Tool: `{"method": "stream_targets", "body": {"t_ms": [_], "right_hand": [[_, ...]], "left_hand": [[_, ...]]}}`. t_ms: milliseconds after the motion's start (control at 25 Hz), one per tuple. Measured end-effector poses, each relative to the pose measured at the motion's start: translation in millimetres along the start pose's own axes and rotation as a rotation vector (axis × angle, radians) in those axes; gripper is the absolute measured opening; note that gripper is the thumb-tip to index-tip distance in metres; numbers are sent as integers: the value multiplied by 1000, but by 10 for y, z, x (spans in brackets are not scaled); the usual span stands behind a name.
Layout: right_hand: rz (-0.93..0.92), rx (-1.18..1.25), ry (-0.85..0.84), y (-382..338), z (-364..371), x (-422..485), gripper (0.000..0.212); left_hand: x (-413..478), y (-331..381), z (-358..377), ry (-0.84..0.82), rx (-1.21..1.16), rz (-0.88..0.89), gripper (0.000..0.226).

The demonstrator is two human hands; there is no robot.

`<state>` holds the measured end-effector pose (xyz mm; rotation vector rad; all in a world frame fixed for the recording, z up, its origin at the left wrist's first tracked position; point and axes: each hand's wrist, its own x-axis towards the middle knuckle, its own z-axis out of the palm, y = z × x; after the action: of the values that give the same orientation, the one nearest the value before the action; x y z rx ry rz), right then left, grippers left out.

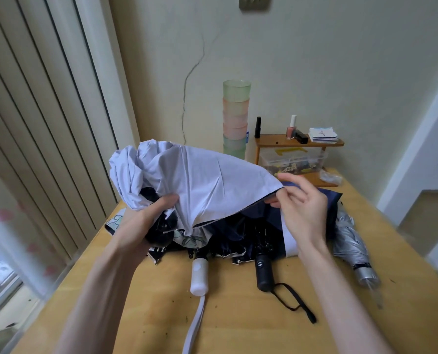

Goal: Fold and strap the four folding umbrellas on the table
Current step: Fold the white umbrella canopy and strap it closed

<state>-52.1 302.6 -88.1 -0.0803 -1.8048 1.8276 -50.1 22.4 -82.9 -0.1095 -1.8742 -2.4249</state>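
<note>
1. You hold the pale lilac umbrella (202,180) above the tabletop (238,325), and its cloth is loose.
2. Your left hand (146,221) grips the bunched cloth, with the fingers (170,200) curled round it.
3. Your right hand (302,208) pinches the edge of the cloth.
4. Under it lie a navy umbrella (251,226), a white handle (199,277) and, on the right, a silver umbrella (350,241).
5. Behind them, a stack of cups (235,118) stands beside a small shelf (299,143).
</note>
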Motion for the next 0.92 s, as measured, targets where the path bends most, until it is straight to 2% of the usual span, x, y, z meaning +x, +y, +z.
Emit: {"method": "stream_targets", "body": {"t_ms": [120,200,280,320,440,520,640,760,840,920], "right_hand": [[127,-7,-137,-60,-36,47,36],[81,-102,-244,-86,-66,65,33],[13,-135,-426,-121,-84,69,27],[6,-118,-531,-128,-88,59,26],[56,-75,-738,-115,-125,21,20],[74,-87,-811,-127,-171,5,12],[78,-132,-947,-186,-213,-11,13],[-17,-380,-1004,-198,-207,7,16],[-16,-367,-951,-181,-244,44,16],[-6,-290,-856,-177,-289,78,9]], "left_hand": [[-21,31,-124,-4,87,51,54],[-40,54,-214,-59,160,99,75],[-83,85,-278,-119,209,136,102],[-95,100,-309,-129,228,142,108],[-76,90,-422,-149,263,144,108],[-63,79,-476,-157,273,145,96],[-43,56,-504,-175,241,148,80],[-14,31,-536,-169,241,143,85],[-18,46,-552,-168,256,157,100],[-24,51,-559,-165,252,167,104]]}}
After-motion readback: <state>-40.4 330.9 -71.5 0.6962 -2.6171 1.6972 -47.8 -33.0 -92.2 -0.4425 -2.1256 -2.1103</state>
